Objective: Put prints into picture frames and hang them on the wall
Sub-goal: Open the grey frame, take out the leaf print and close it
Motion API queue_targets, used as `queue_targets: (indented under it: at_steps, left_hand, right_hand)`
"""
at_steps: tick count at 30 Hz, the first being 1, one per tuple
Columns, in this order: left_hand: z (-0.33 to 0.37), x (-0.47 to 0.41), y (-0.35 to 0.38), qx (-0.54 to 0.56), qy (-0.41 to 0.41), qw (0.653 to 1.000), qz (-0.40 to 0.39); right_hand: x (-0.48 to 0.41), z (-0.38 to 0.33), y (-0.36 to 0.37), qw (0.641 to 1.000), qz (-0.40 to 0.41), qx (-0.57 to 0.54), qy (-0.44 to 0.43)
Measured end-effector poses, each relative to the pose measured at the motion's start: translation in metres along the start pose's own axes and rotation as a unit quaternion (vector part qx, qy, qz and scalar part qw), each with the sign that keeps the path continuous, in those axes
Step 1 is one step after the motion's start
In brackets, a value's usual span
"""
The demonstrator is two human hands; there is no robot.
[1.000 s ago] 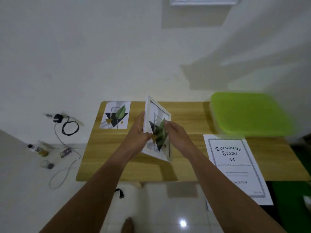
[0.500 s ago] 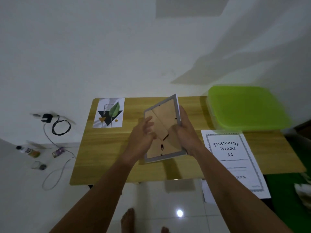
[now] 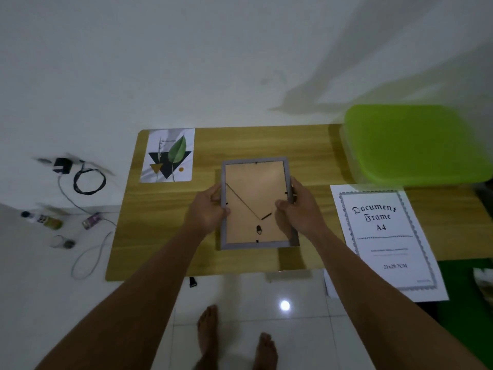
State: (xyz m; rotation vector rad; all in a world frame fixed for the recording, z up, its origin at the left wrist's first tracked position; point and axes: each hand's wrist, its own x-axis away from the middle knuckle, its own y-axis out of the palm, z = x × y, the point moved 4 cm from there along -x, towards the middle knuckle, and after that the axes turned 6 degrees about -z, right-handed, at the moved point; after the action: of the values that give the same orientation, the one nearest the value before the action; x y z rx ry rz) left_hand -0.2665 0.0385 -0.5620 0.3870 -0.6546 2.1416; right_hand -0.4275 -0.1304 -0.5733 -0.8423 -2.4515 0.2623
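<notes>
The grey-rimmed picture frame (image 3: 253, 198) with its brown backing board has been flipped from tilted, print showing, to flat and back-up over the wooden surface (image 3: 160, 236), right of the loose leaf print (image 3: 168, 156). The left hand (image 3: 210, 206) and right hand (image 3: 298, 206) hold its side rails with curled fingers (image 3: 295, 188). The backing clips likely come next.

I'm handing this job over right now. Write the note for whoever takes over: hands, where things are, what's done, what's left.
Left hand: grips the left edge of the picture frame.
Right hand: grips its right edge.
Frame: back board up, flat over the middle of the wooden table; front hidden, so a print inside cannot be confirmed.
Leaf print: loose on the table's far left corner.
A4 insert sheet: at the right, overhanging the near edge.
Done: nothing hung in view.
Left: check the back clips, hang this frame, then frame the loose print.
</notes>
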Motion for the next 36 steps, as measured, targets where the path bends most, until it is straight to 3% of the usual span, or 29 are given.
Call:
queue_targets:
  at_steps: [9, 13, 17, 19, 26, 33, 36]
  left_hand:
    - [-0.018, -0.02, 0.01, -0.155, 0.091, 0.982, 0.056]
    - [-0.031, -0.029, 0.014, -0.215, 0.066, 0.973, 0.045]
    - [-0.035, -0.035, 0.015, -0.343, 0.076, 0.935, 0.05]
    - [-0.038, -0.036, 0.014, -0.386, 0.066, 0.92, 0.036]
    - [-0.06, -0.042, 0.004, -0.48, 0.001, 0.868, -0.126]
    - [-0.055, -0.045, 0.002, -0.522, -0.004, 0.843, -0.133]
    - [-0.057, -0.048, 0.001, -0.513, -0.008, 0.847, -0.14]
  right_hand:
    - [-0.016, 0.032, 0.02, 0.977, 0.006, 0.213, -0.006]
    - [-0.017, 0.038, 0.023, 0.964, -0.004, 0.263, -0.032]
    - [-0.02, 0.042, 0.026, 0.942, -0.017, 0.331, -0.056]
    - [-0.019, 0.043, 0.024, 0.938, -0.009, 0.339, -0.064]
    - [-0.015, 0.039, 0.013, 0.948, 0.007, 0.311, -0.065]
    - [-0.02, 0.029, 0.014, 0.938, 0.032, 0.336, -0.076]
    - [-0.023, 0.03, 0.015, 0.938, 0.036, 0.338, -0.075]
